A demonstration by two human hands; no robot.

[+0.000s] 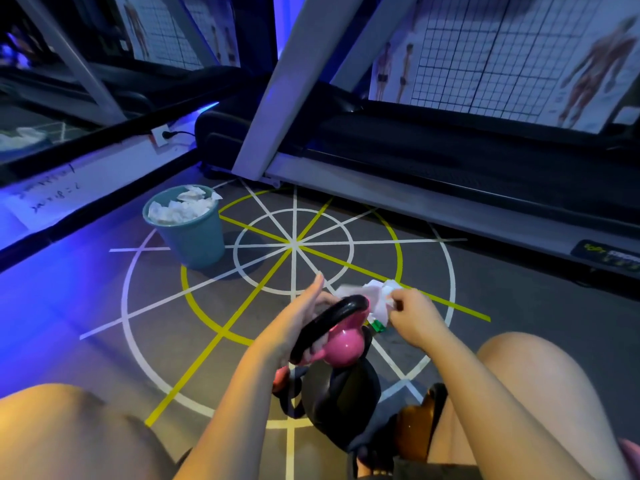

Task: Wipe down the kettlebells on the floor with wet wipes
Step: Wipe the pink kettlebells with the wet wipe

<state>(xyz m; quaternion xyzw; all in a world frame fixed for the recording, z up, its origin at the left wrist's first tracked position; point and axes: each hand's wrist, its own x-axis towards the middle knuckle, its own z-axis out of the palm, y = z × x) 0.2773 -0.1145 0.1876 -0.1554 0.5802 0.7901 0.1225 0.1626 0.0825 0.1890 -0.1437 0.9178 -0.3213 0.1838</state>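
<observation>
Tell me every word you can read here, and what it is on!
Nothing can be read clearly.
Handwriting on the white sheet: upside down and blurred, unreadable.
Yellow logo on the treadmill label: too blurred to read.
Print on the wall charts: too small to read.

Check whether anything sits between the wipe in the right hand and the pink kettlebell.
Nothing visible does. The right hand pinches the wipe right beside the black handle of the pink kettlebell, which the left hand grips. The green wipe pack lies under the wipe, off the path.
</observation>
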